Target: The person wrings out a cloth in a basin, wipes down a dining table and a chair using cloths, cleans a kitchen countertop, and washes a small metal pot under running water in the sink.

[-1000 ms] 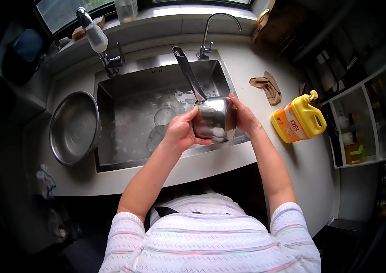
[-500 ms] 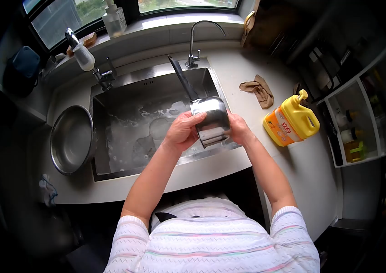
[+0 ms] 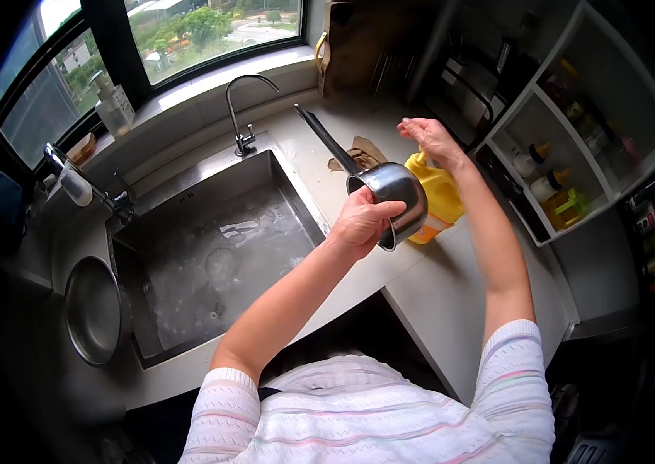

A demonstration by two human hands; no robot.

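My left hand (image 3: 366,220) grips a small steel saucepan (image 3: 403,192) by its rim, thumb on the outer wall, the other fingers partly hidden at its mouth. The pan is tilted on its side, and its long black handle points up and to the left. My right hand (image 3: 432,141) is over the top of a yellow detergent bottle (image 3: 445,189), fingers stretched out to the left and holding nothing. Whether it touches the bottle's pump I cannot tell. The pan hides part of the bottle's label. Behind the pan lies a crumpled brown cloth (image 3: 362,153).
A steel sink (image 3: 138,321) holds cloudy, sudsy water. Left of it a metal basin (image 3: 95,309) leans on its side. Two taps stand behind: a slim curved faucet (image 3: 239,116) and a mixer tap (image 3: 115,203). White shelves (image 3: 541,97) with bottles are at the right.
My right hand has left the saucepan and moved to above the detergent bottle. My left hand has carried the pan rightward, away from the sink. The view has turned to the right.
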